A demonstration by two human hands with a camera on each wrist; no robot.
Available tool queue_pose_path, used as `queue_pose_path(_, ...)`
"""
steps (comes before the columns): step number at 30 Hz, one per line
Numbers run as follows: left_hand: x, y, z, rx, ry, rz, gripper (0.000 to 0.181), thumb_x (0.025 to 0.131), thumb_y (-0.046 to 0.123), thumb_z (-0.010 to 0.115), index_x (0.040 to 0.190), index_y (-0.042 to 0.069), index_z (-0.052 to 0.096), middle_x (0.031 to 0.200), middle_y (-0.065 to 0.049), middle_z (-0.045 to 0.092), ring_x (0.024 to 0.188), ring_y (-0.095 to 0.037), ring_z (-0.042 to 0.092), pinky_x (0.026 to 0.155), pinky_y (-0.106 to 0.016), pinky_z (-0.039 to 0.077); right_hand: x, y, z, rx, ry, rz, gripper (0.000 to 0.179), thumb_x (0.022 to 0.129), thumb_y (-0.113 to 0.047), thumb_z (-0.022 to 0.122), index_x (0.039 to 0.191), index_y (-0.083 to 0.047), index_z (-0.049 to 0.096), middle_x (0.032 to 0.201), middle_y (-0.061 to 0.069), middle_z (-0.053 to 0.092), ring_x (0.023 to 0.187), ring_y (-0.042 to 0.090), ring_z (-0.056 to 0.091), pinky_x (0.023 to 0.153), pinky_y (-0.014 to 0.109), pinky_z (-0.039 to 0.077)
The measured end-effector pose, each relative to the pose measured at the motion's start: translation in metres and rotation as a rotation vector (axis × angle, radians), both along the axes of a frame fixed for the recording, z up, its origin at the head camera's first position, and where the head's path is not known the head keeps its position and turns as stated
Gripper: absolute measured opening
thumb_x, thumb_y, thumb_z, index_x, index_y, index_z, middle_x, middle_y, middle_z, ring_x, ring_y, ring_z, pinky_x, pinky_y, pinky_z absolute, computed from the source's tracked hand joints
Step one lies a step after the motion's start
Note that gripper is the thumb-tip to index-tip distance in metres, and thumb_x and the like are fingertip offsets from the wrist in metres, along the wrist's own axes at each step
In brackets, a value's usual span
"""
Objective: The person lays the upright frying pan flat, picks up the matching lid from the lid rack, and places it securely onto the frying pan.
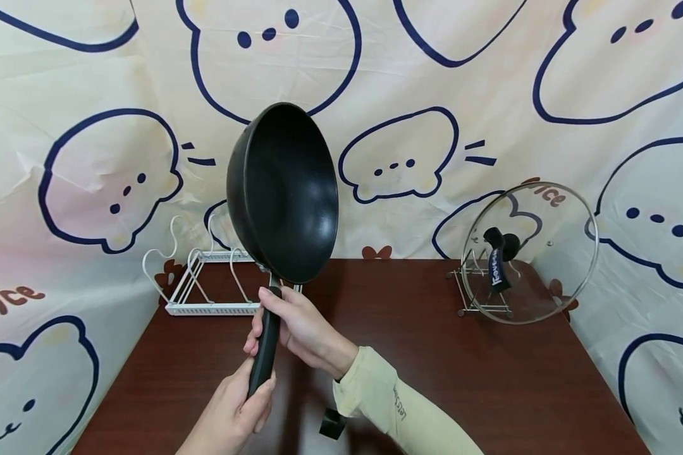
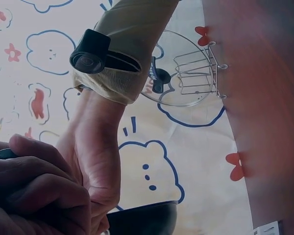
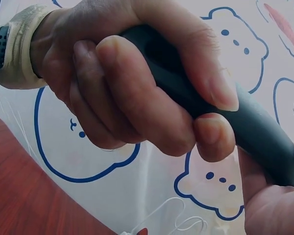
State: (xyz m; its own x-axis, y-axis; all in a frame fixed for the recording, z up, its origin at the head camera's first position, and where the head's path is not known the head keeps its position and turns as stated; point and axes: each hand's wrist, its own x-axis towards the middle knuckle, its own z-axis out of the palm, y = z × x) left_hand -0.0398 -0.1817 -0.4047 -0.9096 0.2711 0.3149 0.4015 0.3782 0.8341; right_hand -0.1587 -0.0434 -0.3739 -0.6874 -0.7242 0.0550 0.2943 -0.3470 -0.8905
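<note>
Both of the person's hands are on one long black handle: the right hand [image 1: 313, 332] curls its fingers round it just below the bowl, and the left hand [image 1: 233, 401] grips the lower end. The dark deep frying pan [image 1: 290, 196] is held up over the brown table [image 1: 421, 354], its inside tilted toward us. Behind it on the left sits a white wire dish rack [image 1: 210, 309]; to the right, a glass lid [image 1: 552, 265] stands upright in a small metal rack [image 1: 461, 292].
</note>
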Motion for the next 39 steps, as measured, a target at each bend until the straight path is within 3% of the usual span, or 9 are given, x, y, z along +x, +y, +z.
queue_pose_path(9, -0.001, 0.002, -0.002, 0.003, -0.047, -0.036, 0.011, 0.104, 0.001, 0.052, 0.095, 0.007, 0.049, 0.055, 0.008, 0.050, 0.050, 0.005, 0.046, 0.044, -0.022, 0.040, -0.002, 0.003, -0.008, 0.018, -0.020, 0.004, 0.029, 0.111, -0.034, 0.045, 0.100, -0.009, 0.054, 0.075, 0.000, 0.064, 0.071, 0.014, 0.075, 0.084, 0.031, 0.062)
queue_pose_path(13, 0.000, 0.003, 0.000, -0.002, -0.141, -0.017, 0.011, 0.105, 0.006, 0.052, 0.095, 0.008, 0.049, 0.057, 0.014, 0.049, 0.049, 0.003, 0.047, 0.045, -0.022, 0.041, -0.002, 0.004, -0.013, 0.030, -0.031, 0.003, 0.029, 0.111, -0.035, 0.045, 0.100, -0.010, 0.054, 0.075, 0.000, 0.065, 0.071, 0.014, 0.075, 0.085, 0.032, 0.061)
queue_pose_path(16, 0.000, 0.004, -0.001, -0.003, -0.175, -0.012, 0.011, 0.106, 0.008, 0.052, 0.095, 0.008, 0.049, 0.058, 0.014, 0.049, 0.049, 0.002, 0.047, 0.046, -0.021, 0.041, -0.002, 0.005, -0.016, 0.035, -0.040, -0.005, 0.028, 0.111, -0.035, 0.046, 0.100, -0.010, 0.053, 0.075, 0.000, 0.065, 0.070, 0.014, 0.075, 0.085, 0.032, 0.061)
queue_pose_path(24, -0.005, 0.009, -0.014, -0.008, -0.059, -0.026, 0.011, 0.104, 0.004, 0.053, 0.095, 0.008, 0.050, 0.055, 0.011, 0.050, 0.049, 0.007, 0.045, 0.047, -0.019, 0.041, -0.003, 0.010, -0.025, 0.030, -0.079, -0.027, 0.028, 0.110, -0.037, 0.047, 0.101, -0.011, 0.052, 0.074, 0.000, 0.063, 0.069, 0.014, 0.073, 0.082, 0.031, 0.062)
queue_pose_path(31, -0.007, 0.013, -0.021, -0.007, -0.070, -0.066, 0.012, 0.105, 0.004, 0.051, 0.093, 0.007, 0.050, 0.054, 0.006, 0.051, 0.051, 0.007, 0.045, 0.048, -0.018, 0.041, -0.003, 0.015, -0.038, 0.030, -0.093, -0.044, 0.031, 0.111, -0.036, 0.045, 0.100, -0.008, 0.053, 0.074, 0.001, 0.063, 0.069, 0.015, 0.073, 0.082, 0.032, 0.062)
queue_pose_path(39, -0.008, 0.014, -0.022, -0.019, -0.123, -0.065, 0.015, 0.106, 0.008, 0.050, 0.092, 0.007, 0.050, 0.056, 0.010, 0.052, 0.051, 0.005, 0.047, 0.050, -0.019, 0.043, -0.004, 0.017, -0.045, 0.018, -0.122, -0.036, 0.029, 0.111, -0.037, 0.045, 0.104, -0.009, 0.052, 0.075, 0.000, 0.062, 0.069, 0.014, 0.073, 0.080, 0.031, 0.062)
